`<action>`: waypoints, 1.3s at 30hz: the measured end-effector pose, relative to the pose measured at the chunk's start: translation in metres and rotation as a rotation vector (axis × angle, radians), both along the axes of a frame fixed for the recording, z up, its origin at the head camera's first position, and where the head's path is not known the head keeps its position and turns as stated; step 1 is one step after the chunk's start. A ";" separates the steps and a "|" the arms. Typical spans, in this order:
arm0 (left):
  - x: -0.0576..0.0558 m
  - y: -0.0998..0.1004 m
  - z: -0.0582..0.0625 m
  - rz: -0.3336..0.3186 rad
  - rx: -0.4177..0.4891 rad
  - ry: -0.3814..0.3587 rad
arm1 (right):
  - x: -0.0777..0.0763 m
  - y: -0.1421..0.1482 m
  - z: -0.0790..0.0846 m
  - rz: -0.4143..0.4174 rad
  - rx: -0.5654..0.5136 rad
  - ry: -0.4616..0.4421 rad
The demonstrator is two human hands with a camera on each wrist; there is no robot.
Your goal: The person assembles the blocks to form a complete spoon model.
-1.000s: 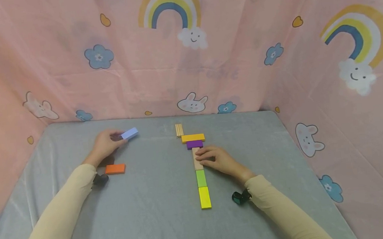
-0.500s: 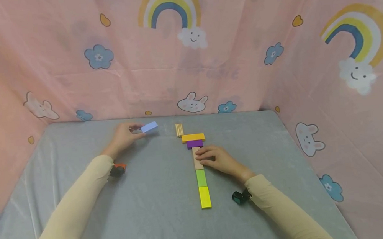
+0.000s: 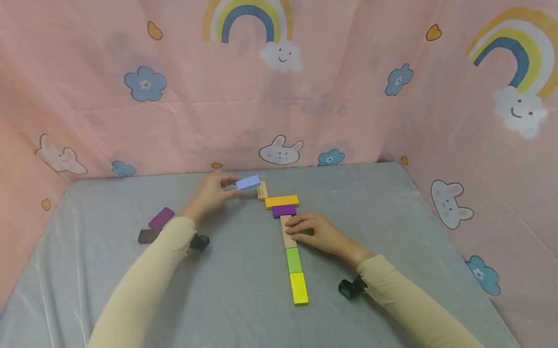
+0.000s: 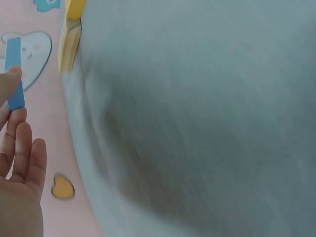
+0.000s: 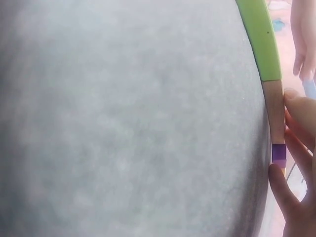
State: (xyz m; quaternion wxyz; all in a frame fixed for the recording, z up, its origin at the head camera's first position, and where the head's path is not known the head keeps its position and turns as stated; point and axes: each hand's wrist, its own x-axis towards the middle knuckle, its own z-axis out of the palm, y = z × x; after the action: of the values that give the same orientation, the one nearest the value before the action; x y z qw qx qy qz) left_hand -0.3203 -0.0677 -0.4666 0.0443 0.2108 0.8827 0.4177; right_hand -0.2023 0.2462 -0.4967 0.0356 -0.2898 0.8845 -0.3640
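My left hand (image 3: 210, 194) pinches a light blue block (image 3: 248, 183) between thumb and fingers. It is held up at the back of the table and overlaps the end of a striped wooden block (image 3: 263, 191). In the left wrist view the thumb lies across the blue block (image 4: 15, 96), other fingers spread below. My right hand (image 3: 322, 234) rests its thumb and fingertips along the right side of a plain wooden block (image 3: 287, 240). This lies in a row with a green block (image 3: 293, 260) and a yellow block (image 3: 299, 288); a purple block (image 3: 284, 211) and an orange-yellow block (image 3: 281, 202) lie crosswise beyond.
Behind the left sleeve, a second purple block (image 3: 161, 218) and a dark brown block (image 3: 149, 236) lie on the grey cloth (image 3: 242, 312). The left forearm hides the orange block's earlier spot. A pink patterned curtain (image 3: 178, 122) hangs behind the table.
My left hand has carried the light blue block rightward to the striped block. The left forearm now covers the orange block and uncovers the purple and dark brown blocks. My right hand stays put.
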 end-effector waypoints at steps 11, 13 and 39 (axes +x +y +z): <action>0.002 0.044 -0.005 -0.023 -0.041 -0.011 | 0.000 0.000 0.001 -0.018 0.016 -0.039; 0.003 0.050 -0.007 -0.022 -0.060 -0.014 | -0.001 0.000 0.001 -0.015 0.018 -0.032; 0.002 0.082 -0.021 -0.005 -0.117 0.010 | -0.001 0.000 -0.001 -0.002 0.009 -0.001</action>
State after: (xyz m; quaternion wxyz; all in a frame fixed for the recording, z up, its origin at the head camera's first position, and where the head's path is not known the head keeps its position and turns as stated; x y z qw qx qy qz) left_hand -0.3180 0.0142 -0.4875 0.0529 0.2120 0.9053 0.3643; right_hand -0.2036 0.2463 -0.4977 0.0369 -0.2885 0.8865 -0.3599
